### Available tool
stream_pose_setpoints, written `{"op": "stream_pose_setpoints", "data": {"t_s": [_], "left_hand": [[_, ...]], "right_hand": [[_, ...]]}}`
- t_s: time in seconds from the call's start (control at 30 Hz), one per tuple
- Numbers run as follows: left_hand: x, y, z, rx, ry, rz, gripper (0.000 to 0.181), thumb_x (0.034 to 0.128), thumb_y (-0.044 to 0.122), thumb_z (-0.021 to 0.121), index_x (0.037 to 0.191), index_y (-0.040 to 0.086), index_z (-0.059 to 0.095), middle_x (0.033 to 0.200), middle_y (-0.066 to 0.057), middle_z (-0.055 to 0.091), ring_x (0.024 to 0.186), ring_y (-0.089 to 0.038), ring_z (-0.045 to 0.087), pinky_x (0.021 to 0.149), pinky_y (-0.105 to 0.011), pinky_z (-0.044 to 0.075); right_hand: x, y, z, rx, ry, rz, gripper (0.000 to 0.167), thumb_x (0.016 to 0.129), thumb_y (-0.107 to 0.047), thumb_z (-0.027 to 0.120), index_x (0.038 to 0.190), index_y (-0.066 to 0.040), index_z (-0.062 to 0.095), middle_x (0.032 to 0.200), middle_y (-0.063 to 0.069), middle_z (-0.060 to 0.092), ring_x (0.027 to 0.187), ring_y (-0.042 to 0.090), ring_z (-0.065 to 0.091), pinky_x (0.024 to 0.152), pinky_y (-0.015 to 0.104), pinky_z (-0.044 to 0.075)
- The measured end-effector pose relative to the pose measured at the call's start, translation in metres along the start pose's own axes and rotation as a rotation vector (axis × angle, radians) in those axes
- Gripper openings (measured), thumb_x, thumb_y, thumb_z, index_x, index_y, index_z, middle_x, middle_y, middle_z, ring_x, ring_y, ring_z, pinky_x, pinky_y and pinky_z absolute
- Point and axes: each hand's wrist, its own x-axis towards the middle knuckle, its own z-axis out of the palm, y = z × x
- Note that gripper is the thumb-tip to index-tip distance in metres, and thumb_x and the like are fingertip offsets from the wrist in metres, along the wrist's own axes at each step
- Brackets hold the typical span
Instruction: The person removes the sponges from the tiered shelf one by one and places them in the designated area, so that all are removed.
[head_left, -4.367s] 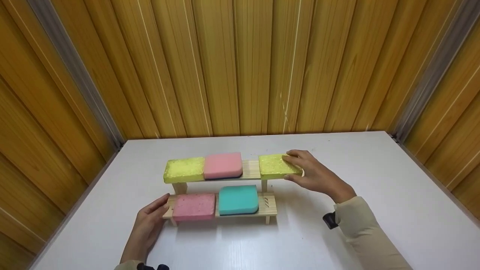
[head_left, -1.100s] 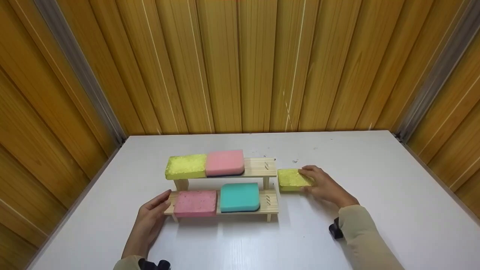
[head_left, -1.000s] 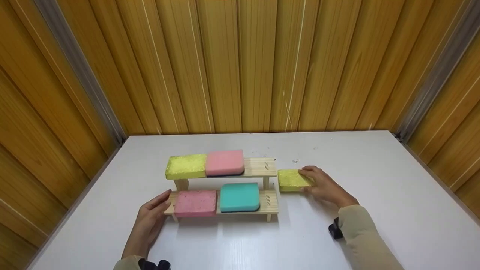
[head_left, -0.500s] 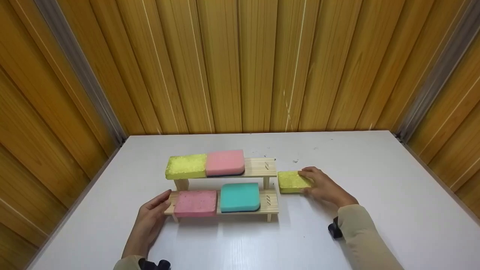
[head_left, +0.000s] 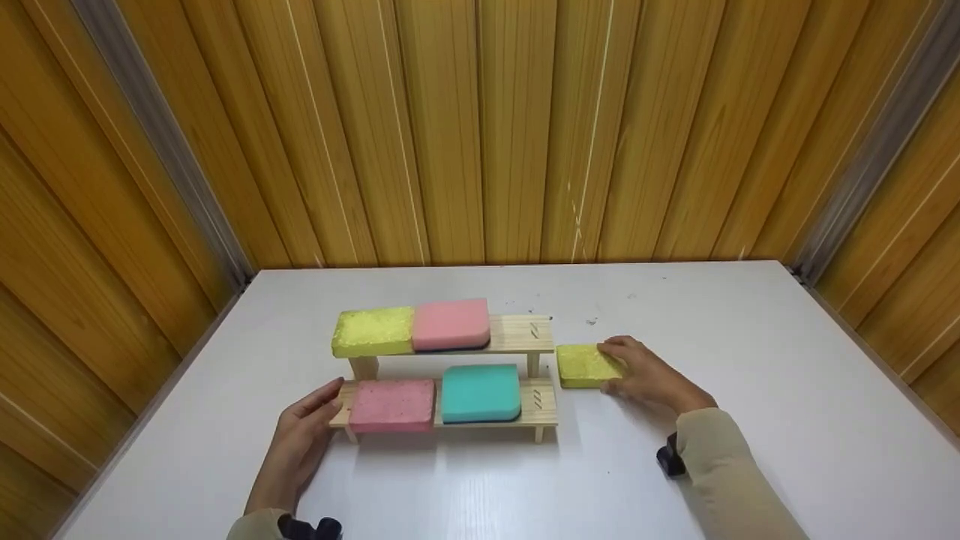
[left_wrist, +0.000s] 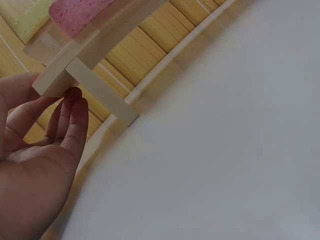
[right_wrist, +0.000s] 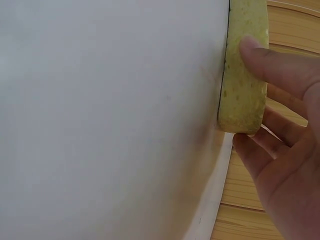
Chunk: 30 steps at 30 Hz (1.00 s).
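In the head view a two-tier wooden rack stands on the table. My left hand grips the left end of its lower board; the left wrist view shows the fingertips under the board. Just right of the rack, my right hand holds a yellow sponge by its right end, thumb on the near side. That sponge is low over or on the table; I cannot tell which. The upper tier bears another yellow sponge and a pink sponge; below sit a speckled pink sponge and a turquoise sponge.
The white table reaches back to a yellow wood-patterned wall, with similar walls at both sides. Small dark specks lie on the table behind the held sponge. Both wrists wear black devices.
The right hand has taken the yellow sponge off the upper tier's right end, out to the right and down. Over the last second it has sunk slightly nearer me. The left hand stays put.
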Motion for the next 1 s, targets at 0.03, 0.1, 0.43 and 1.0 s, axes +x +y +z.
{"op": "stream_pose_setpoints", "data": {"t_s": [0.03,0.1,0.43,1.0], "left_hand": [[0.0001,-0.0001,-0.0001,0.003,-0.002,0.001,0.056,0.0908,0.005,0.060,0.142,-0.004,0.040,0.152,-0.015,0.036,0.143,-0.028,0.032,0.106,-0.022,0.042],[-0.0001,-0.0001,-0.0002,0.013,-0.002,0.005,0.056,0.0908,0.005,0.060,0.142,-0.004,0.040,0.152,-0.015,0.036,0.143,-0.028,0.031,0.106,-0.023,0.041],[-0.0004,0.0006,0.0000,-0.013,0.004,-0.002,0.057,0.0899,0.004,0.061,0.142,-0.005,0.040,0.152,-0.016,0.036,0.142,-0.027,0.032,0.105,-0.022,0.043],[-0.0001,-0.0003,0.0002,0.000,-0.007,0.018,0.055,0.0911,0.004,0.059,0.142,-0.005,0.040,0.152,-0.016,0.035,0.142,-0.029,0.032,0.105,-0.024,0.043]], "right_hand": [[0.0004,0.0000,0.0002,0.005,-0.002,0.009,0.069,0.083,-0.015,0.075,0.141,0.003,0.043,0.145,0.026,0.036,0.137,0.047,0.030,0.114,0.061,0.027],[0.0011,0.0002,0.0005,0.005,-0.009,0.017,0.070,0.083,-0.016,0.074,0.142,0.003,0.042,0.146,0.026,0.035,0.137,0.048,0.029,0.114,0.062,0.026],[-0.0008,0.0004,-0.0009,-0.002,-0.007,0.030,0.071,0.082,-0.018,0.076,0.141,0.003,0.042,0.148,0.027,0.034,0.138,0.048,0.027,0.115,0.062,0.025],[-0.0066,0.0027,-0.0042,-0.023,0.019,-0.042,0.074,0.084,-0.025,0.074,0.141,0.006,0.041,0.150,0.027,0.033,0.139,0.049,0.024,0.114,0.063,0.024]]}}
